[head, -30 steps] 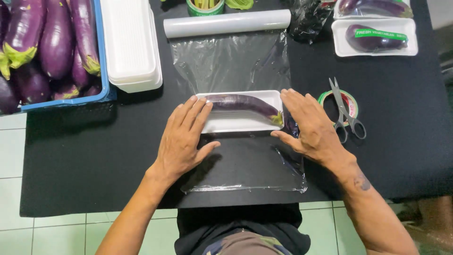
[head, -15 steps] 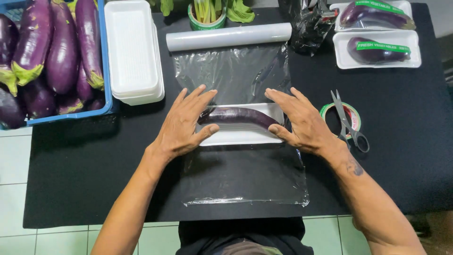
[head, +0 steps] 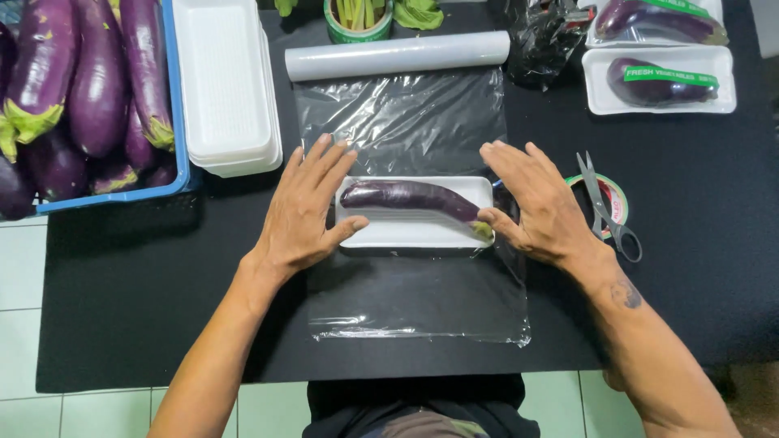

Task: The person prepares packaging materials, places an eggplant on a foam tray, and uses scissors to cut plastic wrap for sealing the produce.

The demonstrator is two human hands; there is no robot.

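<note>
1. Eggplants fill a blue crate at far left, with stacked white trays beside it.
2. Left hand lies flat, fingers spread, thumb touching the left end of the tray.
3. Eggplant lies in that tray on cling film, long axis left-right, green stem end pointing right.
4. Right hand rests open, thumb at the stem end.
5. Scissors lie on a tape roll on the black tabletop, just right.
</note>
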